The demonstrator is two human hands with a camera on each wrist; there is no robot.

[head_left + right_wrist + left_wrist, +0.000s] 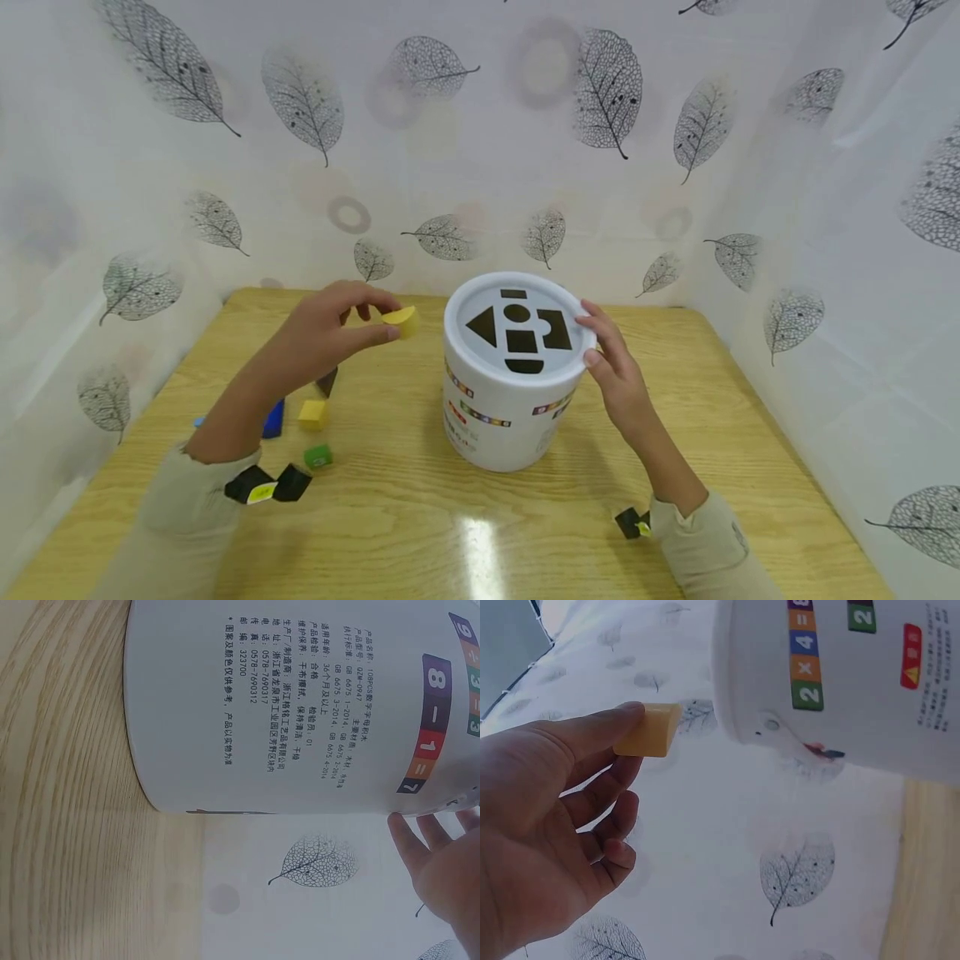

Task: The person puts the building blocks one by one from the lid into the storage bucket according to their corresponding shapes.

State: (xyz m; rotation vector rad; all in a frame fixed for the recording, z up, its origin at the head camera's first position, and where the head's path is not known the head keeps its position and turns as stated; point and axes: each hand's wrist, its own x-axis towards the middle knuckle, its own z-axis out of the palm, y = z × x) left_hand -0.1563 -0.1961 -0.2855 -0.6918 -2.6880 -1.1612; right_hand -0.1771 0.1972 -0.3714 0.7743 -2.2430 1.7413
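My left hand [322, 329] pinches a yellow half-round block [403, 320] between thumb and fingers, in the air left of a white bucket. In the left wrist view the yellow block [652, 730] sits at the fingertips, apart from the bucket wall [750, 690]. The bucket [498, 425] stands upright; its grey-white lid [480, 354] has several dark shaped holes, among them a triangle, a circle, a square and a half-round one. My right hand [618, 379] rests its fingertips and thumb on the right side of the lid's rim. The right wrist view shows those fingers [411, 844] against the bucket's upper end.
Left on the wooden table [390, 517] lie a yellow block [313, 414], a green block [318, 456], a blue block [274, 418] and a dark block [327, 382], partly behind the left forearm. A leaf-patterned white curtain [465, 158] encloses the back and sides.
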